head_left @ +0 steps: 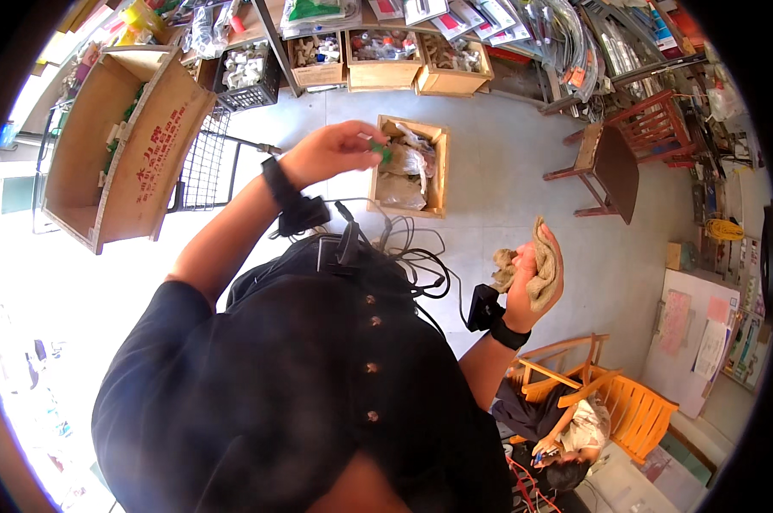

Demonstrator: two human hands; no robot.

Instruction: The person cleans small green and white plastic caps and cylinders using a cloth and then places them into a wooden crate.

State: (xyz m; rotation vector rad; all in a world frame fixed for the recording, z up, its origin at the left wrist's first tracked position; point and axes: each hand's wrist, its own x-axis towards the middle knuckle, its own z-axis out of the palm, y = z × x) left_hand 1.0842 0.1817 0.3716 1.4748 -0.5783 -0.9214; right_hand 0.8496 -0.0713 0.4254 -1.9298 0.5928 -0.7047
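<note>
Cloth (542, 272) in right grip (530, 282)

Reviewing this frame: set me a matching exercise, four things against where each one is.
Things:
1. small green piece
2. tan cloth
3. orange wooden chair
4. open wooden crate of bags

Places:
A. lower right, beside a seated person
B. in the left hand's fingertips
C. on the floor, centre
D. bunched in the right hand

Pairs: 1-B, 2-D, 3-A, 4-C
</note>
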